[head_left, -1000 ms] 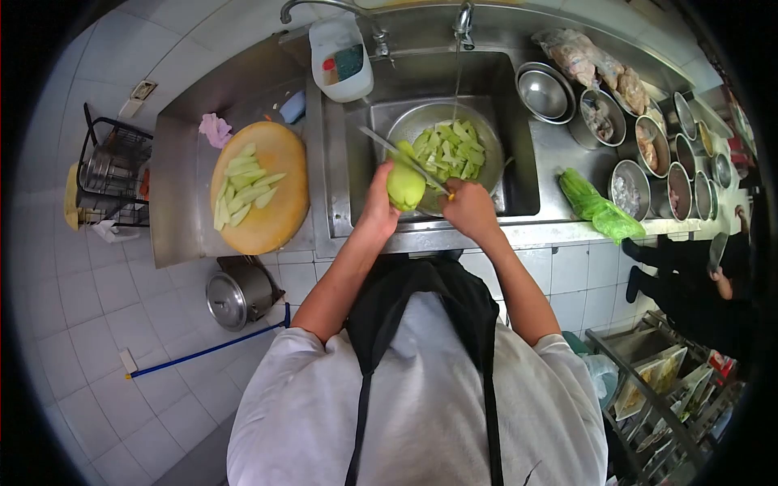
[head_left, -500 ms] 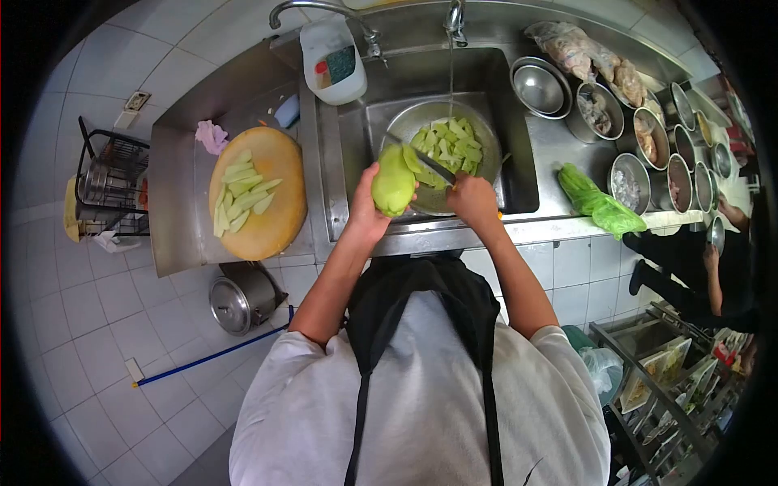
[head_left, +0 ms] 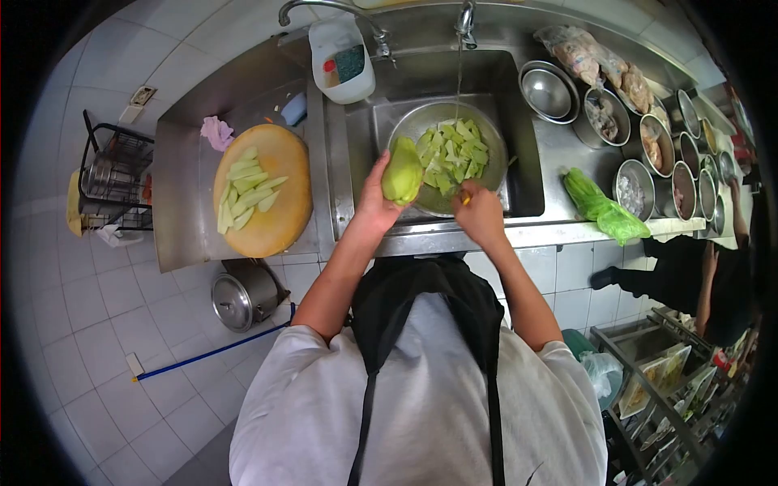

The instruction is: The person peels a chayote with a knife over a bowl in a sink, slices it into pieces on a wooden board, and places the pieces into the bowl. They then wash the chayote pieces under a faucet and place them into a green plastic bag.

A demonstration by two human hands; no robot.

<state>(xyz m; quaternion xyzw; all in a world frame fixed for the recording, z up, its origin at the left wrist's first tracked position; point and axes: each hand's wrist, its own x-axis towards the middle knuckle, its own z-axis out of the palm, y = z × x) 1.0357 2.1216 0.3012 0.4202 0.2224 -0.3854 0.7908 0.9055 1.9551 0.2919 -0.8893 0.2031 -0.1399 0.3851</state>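
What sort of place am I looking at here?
Most likely a commercial kitchen: there's a steel sink with a running tap, a round cutting board, and many metal bowls along the counter.

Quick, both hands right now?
Left hand: closed around a pale green vegetable.
Right hand: closed on a knife, a yellow bit showing; blade hard to make out.

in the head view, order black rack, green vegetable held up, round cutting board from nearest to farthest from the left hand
1. Green vegetable, held in the left hand
2. Round cutting board, left of the sink
3. Black rack, at far left
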